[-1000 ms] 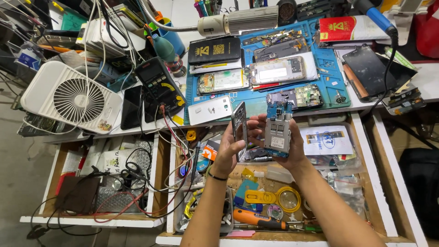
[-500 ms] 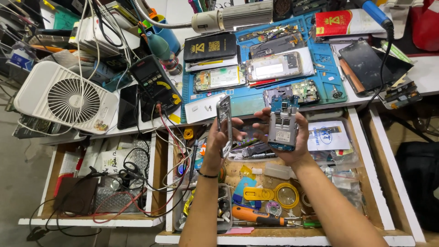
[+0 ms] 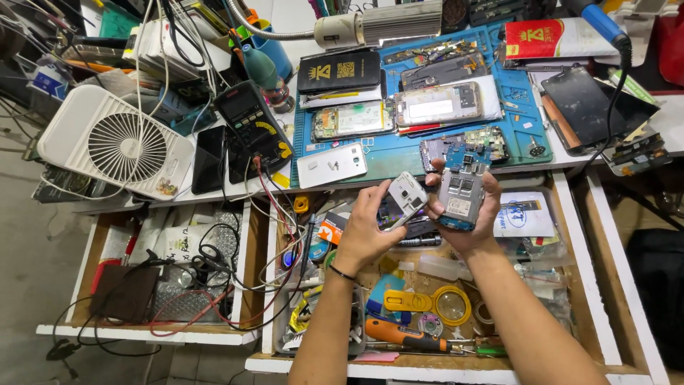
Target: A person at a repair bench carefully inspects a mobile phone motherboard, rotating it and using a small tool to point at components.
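Observation:
My left hand grips a silver phone back cover, tilted, with its camera hole facing up. My right hand holds an opened phone body with its blue circuit board showing. The two parts are close together, nearly touching, above the open middle drawer. Just beyond them, on the blue work mat, lie a white back cover, a loose circuit board and several opened phones.
A white fan and a black multimeter with red and black leads sit at left. A desk lamp hangs over the mat. The drawer holds an orange-handled screwdriver and a yellow magnifier. A left drawer holds cables.
My left hand has turned the silver cover from edge-on to flatter and brought it closer to the phone body in my right hand. The view has shifted slightly.

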